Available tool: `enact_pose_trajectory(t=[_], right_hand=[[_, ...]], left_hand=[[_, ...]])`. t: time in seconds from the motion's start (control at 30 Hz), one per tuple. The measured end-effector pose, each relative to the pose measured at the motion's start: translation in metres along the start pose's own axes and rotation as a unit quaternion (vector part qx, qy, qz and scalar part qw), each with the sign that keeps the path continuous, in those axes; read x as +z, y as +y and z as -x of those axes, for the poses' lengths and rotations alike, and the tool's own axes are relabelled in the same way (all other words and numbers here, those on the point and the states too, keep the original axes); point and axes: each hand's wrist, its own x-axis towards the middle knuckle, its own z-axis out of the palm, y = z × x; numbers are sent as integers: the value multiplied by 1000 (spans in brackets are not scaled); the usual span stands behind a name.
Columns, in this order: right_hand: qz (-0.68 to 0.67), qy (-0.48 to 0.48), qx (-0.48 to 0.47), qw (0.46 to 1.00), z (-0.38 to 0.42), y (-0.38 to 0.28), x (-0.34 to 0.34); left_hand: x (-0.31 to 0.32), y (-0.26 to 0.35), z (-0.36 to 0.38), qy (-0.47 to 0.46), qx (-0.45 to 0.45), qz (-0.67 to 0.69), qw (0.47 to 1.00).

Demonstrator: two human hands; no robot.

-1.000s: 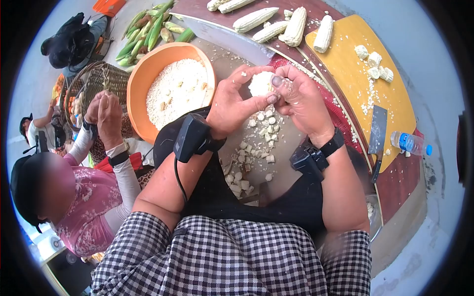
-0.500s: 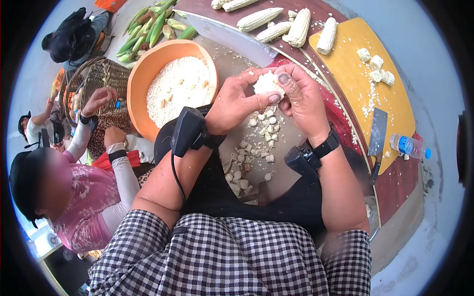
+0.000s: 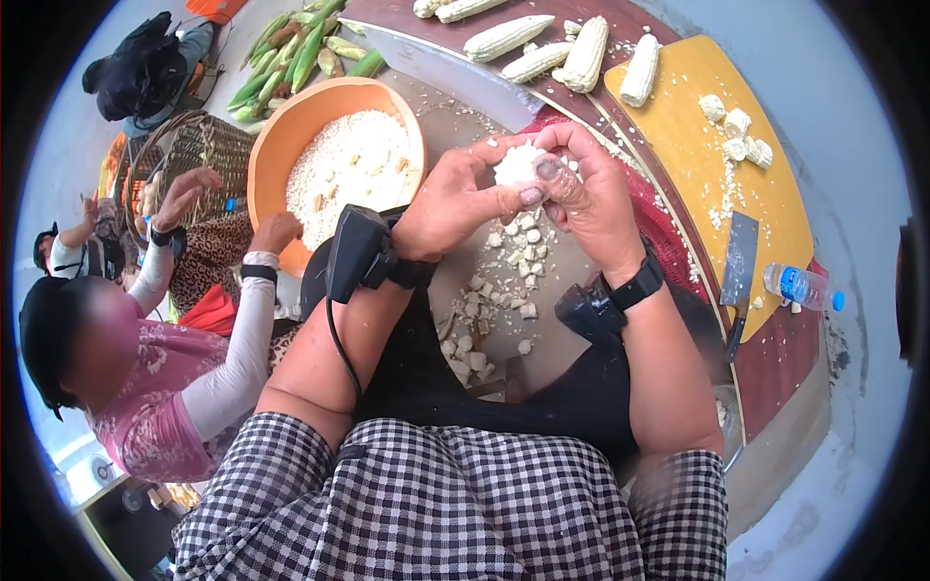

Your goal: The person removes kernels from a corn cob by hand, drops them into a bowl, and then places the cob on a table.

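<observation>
My left hand (image 3: pixel 453 201) is closed around a short chunk of white corn (image 3: pixel 515 167), gripping it between thumb and fingers. On the chunk's other side, the thumb of my right hand (image 3: pixel 599 205) presses against it, with the fingers curled behind. A few loose kernels show between my right thumb and forefinger. Both hands are raised above the floor, where many cut bare cob pieces (image 3: pixel 528 254) lie scattered. Left of my hands stands an orange basin (image 3: pixel 268 160) holding a heap of white kernels (image 3: pixel 339 169).
On the right, a yellow cutting board (image 3: pixel 775 208) carries corn chunks (image 3: pixel 736 123) and a cleaver (image 3: pixel 740 257). Beside it lies a water bottle (image 3: pixel 799 287). Peeled cobs (image 3: pixel 584 56) rest on the red tabletop. A co-worker (image 3: pixel 165 378) sits at left near a wicker basket (image 3: pixel 194 145); husked corn lies behind.
My right thumb has shifted slightly on the corn chunk, and loose kernels now show at my right fingers. The co-worker's nearer hand has moved to the basin's edge.
</observation>
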Motion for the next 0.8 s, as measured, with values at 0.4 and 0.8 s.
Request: enact_pose_trajectory(t=[0.4, 0.8], right_hand=[[-60, -47, 69, 995, 5, -4, -2], [-58, 33, 3, 998, 5, -7, 10]], left_hand=[[-2, 5, 5, -40, -9, -67, 997], [0, -1, 1, 23, 134, -246, 960]])
